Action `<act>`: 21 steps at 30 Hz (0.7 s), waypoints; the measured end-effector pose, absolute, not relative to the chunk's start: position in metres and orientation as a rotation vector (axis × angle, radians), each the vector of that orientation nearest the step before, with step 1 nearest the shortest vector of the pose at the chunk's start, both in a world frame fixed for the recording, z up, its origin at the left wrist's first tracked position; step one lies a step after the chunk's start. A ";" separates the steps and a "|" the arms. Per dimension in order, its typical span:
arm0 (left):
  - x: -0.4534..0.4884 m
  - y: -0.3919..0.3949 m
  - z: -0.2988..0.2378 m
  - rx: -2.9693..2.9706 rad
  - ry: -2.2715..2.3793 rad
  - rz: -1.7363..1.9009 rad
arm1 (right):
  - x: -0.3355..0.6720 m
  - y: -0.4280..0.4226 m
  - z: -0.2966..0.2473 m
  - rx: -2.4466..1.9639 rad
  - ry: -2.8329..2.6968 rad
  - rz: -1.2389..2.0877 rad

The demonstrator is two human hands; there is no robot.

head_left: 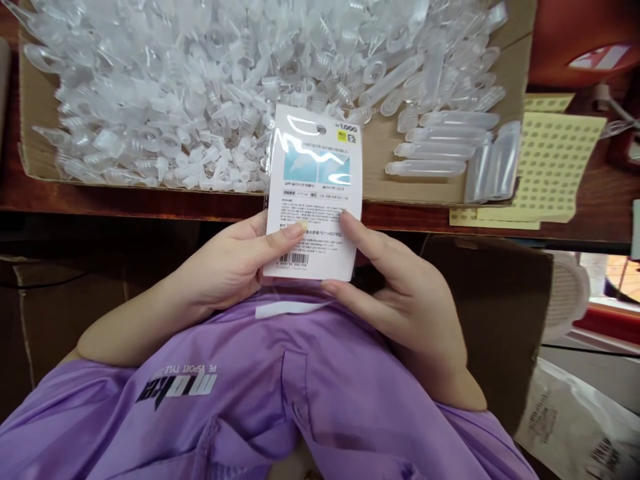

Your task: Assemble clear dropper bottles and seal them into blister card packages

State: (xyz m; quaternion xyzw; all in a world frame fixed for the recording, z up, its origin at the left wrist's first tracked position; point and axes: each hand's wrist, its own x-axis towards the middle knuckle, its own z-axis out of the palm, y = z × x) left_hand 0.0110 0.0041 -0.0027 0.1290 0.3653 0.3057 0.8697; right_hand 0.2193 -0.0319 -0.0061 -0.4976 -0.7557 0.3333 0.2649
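Between both hands I hold a printed card in a clear plastic sleeve [315, 193], its back with a barcode and a blue picture facing me. My left hand [235, 257] grips its left edge, thumb lying across the front near the barcode and fingers behind it. On the other side my right hand [400, 287] pinches the lower right part of the sleeve, with one fingertip on the front and the thumb at the bottom edge. A clear flap with a white strip [293, 308] hangs below the card, against the purple shirt.
Beyond the card, a shallow cardboard tray [375, 160] holds a heap of translucent plastic nozzle caps [200, 120] and small tubes [433, 150]. Yellow sheets of round stickers [555, 167] lie right of it. A cardboard box [490, 320] and a white plastic bag [575, 420] stand lower right.
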 end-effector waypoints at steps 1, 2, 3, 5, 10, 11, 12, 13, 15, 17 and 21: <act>0.009 0.003 -0.004 0.303 0.749 0.630 | 0.218 -0.033 -0.008 -1.379 -2.021 0.860; 0.007 0.001 -0.005 0.342 0.737 0.629 | 0.217 -0.033 -0.010 -1.396 -2.005 0.827; 0.006 0.000 -0.006 0.384 0.731 0.633 | 0.216 -0.033 -0.012 -1.400 -1.995 0.805; 0.003 -0.002 -0.007 0.463 0.746 0.648 | 0.215 -0.033 -0.016 -1.394 -1.993 0.778; 0.001 -0.001 -0.007 0.512 0.863 0.586 | 0.213 -0.031 -0.021 -1.408 -2.050 0.595; 0.001 0.000 -0.006 0.500 0.886 0.567 | 0.213 -0.030 -0.022 -1.401 -2.066 0.530; 0.001 0.000 -0.006 0.487 0.904 0.552 | 0.212 -0.030 -0.023 -1.390 -2.077 0.465; 0.002 0.001 -0.005 0.476 0.915 0.543 | 0.211 -0.030 -0.023 -1.380 -2.079 0.404; 0.002 0.002 -0.004 0.461 0.919 0.538 | 0.209 -0.030 -0.025 -1.361 -2.058 0.322; 0.002 0.002 -0.004 0.445 0.915 0.538 | 0.207 -0.030 -0.027 -1.340 -2.024 0.287; 0.000 0.002 -0.004 0.410 0.888 0.541 | 0.208 -0.030 -0.029 -1.296 -1.994 0.306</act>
